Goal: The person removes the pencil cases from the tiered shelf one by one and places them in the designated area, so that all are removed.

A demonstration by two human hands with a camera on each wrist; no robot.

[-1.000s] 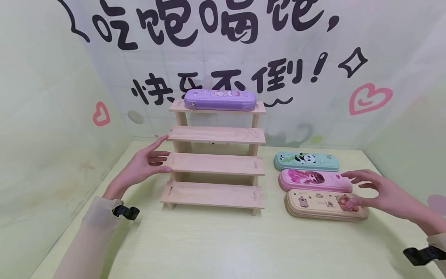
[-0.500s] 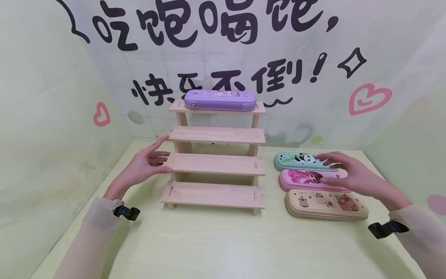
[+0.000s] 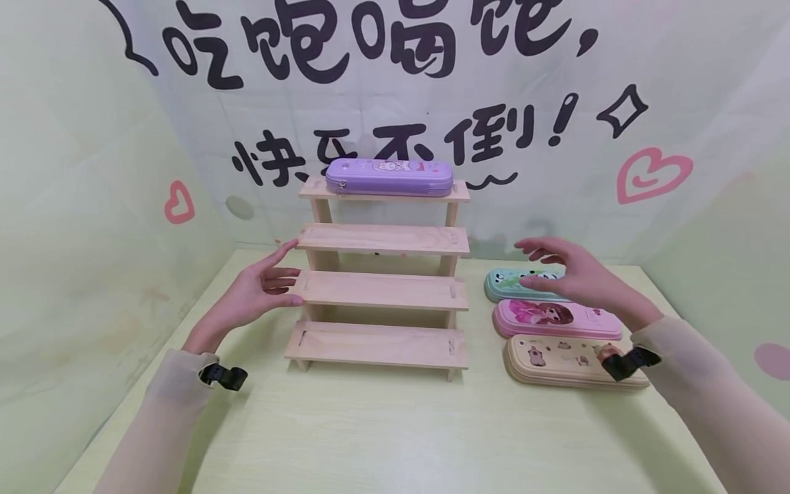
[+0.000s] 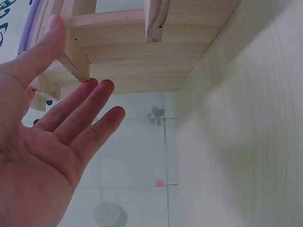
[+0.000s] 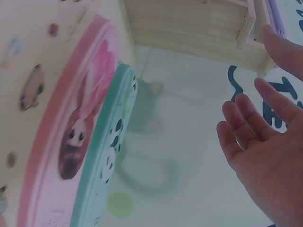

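Note:
A four-step wooden display stand (image 3: 379, 288) bears a purple pencil case (image 3: 389, 180) on its top step. At its left side my left hand (image 3: 256, 291) touches the step ends, thumb and fingers spread; the left wrist view shows fingertips (image 4: 106, 87) nearly straight against the wood. My right hand (image 3: 577, 274) is in the air, holding nothing, its fingers loosely bent. Behind and below it lies a mint-green pencil case (image 3: 503, 285) with pandas, partly hidden. Nearer lie a pink pencil case (image 3: 546, 317) with a doll-like girl and a beige pencil case (image 3: 555, 357), partly covered by my wrist.
The pale tabletop (image 3: 382, 432) carries the stand left of centre and the row of cases to its right. A printed cloth backdrop (image 3: 531, 199) with large lettering closes the back, and cloth walls stand at both sides.
My right hand has moved left and back, from over the beige and pink cases to the mint-green one, and has risen. My left hand, the stand and the cases keep their places.

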